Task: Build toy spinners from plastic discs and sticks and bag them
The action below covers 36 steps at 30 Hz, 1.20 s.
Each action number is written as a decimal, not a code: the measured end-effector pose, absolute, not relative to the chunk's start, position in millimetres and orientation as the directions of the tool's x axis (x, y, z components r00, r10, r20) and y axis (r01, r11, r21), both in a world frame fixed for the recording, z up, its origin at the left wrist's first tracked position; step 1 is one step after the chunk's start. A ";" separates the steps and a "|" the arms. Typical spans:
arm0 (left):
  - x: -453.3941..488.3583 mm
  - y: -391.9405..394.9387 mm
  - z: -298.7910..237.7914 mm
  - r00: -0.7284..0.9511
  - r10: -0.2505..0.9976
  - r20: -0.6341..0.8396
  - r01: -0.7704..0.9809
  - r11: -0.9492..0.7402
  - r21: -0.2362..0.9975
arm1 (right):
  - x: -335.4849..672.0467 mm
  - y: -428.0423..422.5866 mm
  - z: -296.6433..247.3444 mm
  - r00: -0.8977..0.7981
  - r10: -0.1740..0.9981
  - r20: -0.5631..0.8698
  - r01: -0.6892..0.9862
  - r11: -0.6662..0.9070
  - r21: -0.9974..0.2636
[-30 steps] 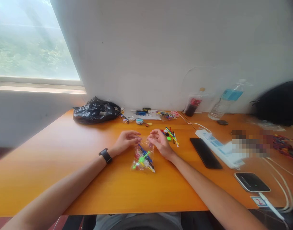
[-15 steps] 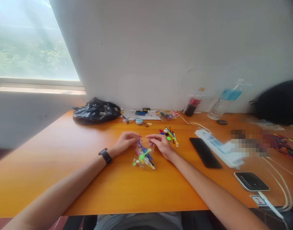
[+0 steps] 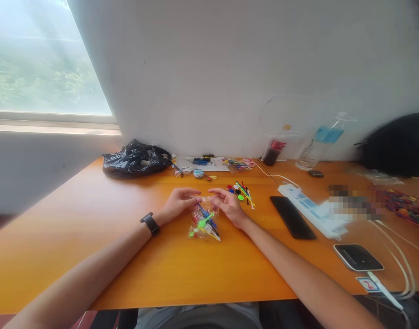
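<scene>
A clear plastic bag [image 3: 205, 224] of small coloured plastic pieces, among them a bright green one, lies on the wooden table [image 3: 154, 269]. My left hand [image 3: 181, 203] pinches its upper left edge between thumb and fingers. The upper right edge is pinched by my right hand [image 3: 228, 205]. Several loose pieces, round discs and thin sticks [image 3: 245, 194] in red, blue, green, yellow and black, lie just beyond my right hand. A dark band [image 3: 150, 224] sits on my left wrist.
Behind my hands are a black plastic bag [image 3: 136, 160], a tape roll [image 3: 198, 173], and another bag of coloured pieces [image 3: 237, 163]. To the right lie a black phone [image 3: 292, 217], a white power strip [image 3: 310, 210], a charging device [image 3: 358, 257] and cables. Bottles [image 3: 274, 151] stand by the wall.
My right hand's fingers have shifted slightly at the bag's top edge, which looks more bunched. Another person's hand at the far right has gone from view.
</scene>
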<state>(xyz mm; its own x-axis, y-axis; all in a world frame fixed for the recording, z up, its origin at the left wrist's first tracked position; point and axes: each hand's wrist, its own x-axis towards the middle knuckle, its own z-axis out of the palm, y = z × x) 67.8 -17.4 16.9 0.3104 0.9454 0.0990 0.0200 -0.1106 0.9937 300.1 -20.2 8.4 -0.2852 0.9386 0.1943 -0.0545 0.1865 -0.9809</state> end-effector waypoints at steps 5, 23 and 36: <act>67.1 -15.6 15.1 0.326 0.938 0.118 0.044 -0.140 0.989 | 297.1 -17.6 4.2 -0.285 0.940 0.185 0.013 0.197 -0.980; 67.5 -13.7 14.0 0.308 0.945 0.108 0.010 -0.117 0.993 | 303.5 -13.1 5.3 -0.266 0.957 0.114 -0.018 0.114 -0.993; 64.9 -15.5 18.6 0.351 0.930 0.109 0.006 -0.119 0.993 | 305.1 -19.5 15.1 -0.302 0.950 0.082 -0.076 0.062 -0.995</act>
<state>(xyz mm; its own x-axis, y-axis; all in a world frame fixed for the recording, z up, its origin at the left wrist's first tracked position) 64.9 -15.5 18.6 0.3508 0.9301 0.1091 0.0058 -0.1187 0.9929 305.1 -19.5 15.1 -0.3017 0.9498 0.0824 -0.0756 0.0623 -0.9952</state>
